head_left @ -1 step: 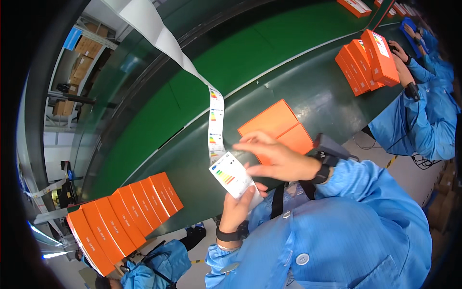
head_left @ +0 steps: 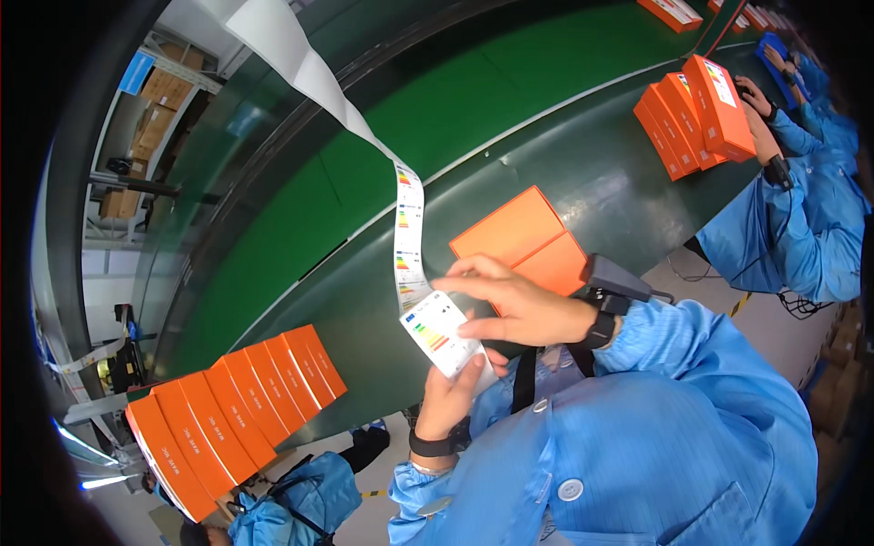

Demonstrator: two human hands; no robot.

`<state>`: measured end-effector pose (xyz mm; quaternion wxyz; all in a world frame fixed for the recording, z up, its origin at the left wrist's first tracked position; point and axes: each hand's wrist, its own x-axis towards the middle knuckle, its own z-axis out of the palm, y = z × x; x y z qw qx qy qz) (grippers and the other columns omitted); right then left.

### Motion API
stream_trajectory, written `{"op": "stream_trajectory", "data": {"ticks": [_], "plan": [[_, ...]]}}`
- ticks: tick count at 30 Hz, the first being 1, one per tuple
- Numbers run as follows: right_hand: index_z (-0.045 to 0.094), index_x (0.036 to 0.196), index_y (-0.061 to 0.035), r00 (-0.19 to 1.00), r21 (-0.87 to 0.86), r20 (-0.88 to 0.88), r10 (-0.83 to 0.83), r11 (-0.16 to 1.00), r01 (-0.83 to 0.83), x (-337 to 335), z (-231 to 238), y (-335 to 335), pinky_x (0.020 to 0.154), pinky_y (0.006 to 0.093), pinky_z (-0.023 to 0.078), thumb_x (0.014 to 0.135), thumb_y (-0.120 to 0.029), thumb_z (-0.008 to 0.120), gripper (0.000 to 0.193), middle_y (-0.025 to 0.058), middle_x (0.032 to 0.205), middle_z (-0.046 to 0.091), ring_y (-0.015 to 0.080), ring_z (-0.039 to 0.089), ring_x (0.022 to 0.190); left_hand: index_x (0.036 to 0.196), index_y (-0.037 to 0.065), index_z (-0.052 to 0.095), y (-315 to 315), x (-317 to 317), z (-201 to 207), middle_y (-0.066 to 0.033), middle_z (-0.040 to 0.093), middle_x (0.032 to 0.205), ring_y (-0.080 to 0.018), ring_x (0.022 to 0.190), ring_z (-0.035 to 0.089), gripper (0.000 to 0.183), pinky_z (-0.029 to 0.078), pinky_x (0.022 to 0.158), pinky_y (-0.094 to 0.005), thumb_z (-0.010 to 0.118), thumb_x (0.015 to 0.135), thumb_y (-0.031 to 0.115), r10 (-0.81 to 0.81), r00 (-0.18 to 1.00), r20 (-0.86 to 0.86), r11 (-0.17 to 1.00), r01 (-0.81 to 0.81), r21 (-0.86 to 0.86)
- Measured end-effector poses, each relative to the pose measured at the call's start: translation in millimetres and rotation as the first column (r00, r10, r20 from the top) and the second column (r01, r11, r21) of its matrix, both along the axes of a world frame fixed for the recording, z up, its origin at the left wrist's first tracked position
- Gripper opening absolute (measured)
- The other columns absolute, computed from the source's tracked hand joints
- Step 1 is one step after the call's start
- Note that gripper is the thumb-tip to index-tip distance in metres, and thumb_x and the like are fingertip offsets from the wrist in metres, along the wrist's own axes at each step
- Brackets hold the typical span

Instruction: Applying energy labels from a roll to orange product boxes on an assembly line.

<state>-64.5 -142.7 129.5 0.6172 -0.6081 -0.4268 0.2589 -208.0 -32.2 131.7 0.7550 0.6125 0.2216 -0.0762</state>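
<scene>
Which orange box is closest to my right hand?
The lone orange box, partly hidden behind your right hand; the others, including the left row and right cluster, are farther away.

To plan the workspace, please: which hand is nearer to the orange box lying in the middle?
Right. The right hand covers part of the orange box in this view; the left hand is farther away, below and left of it, holding the white label.

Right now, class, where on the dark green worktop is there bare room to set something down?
Bare worktop shows between the middle orange packaging and the orange boxes at far right, and between the box row at lower left and the label strip. It is crowded around the left hand, right hand and label sheet.
</scene>
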Motion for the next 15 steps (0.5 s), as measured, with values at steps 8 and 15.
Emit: {"op": "stream_trajectory", "data": {"ticks": [8, 15], "plan": [[0.06, 0.102, -0.0015, 0.938, -0.106, -0.264, 0.224, 0.96, -0.259, -13, -17, 10, 0.075, 0.0258, 0.045, 0.077, -0.003, 0.062, 0.025, 0.0067, 0.098, 0.052, 0.0153, 0.054, 0.086, 0.122, 0.0, 0.039, 7, -27, -12, -0.0122, 0.052, 0.112, -0.0202, 0.103, 0.051, 0.045, 0.041, 0.088, -0.0313, 0.051, 0.084, 0.02, -0.132, 0.99, 0.04, 0.988, 0.128, 0.092], [0.061, 0.096, -0.001, 0.983, -0.108, -0.021, 0.181, 0.977, -0.182, -31, -31, 19, 0.069, 0.0293, 0.046, 0.071, -0.004, 0.066, 0.026, 0.0074, 0.091, 0.054, 0.0202, 0.054, 0.08, 0.125, 0.003, 0.037, 15, -15, -11, -0.0129, 0.047, 0.12, -0.0253, 0.112, 0.046, 0.049, 0.035, 0.095, -0.0397, 0.045, 0.086, 0.033, 0.378, 0.911, -0.165, 0.601, -0.376, -0.705]]}}
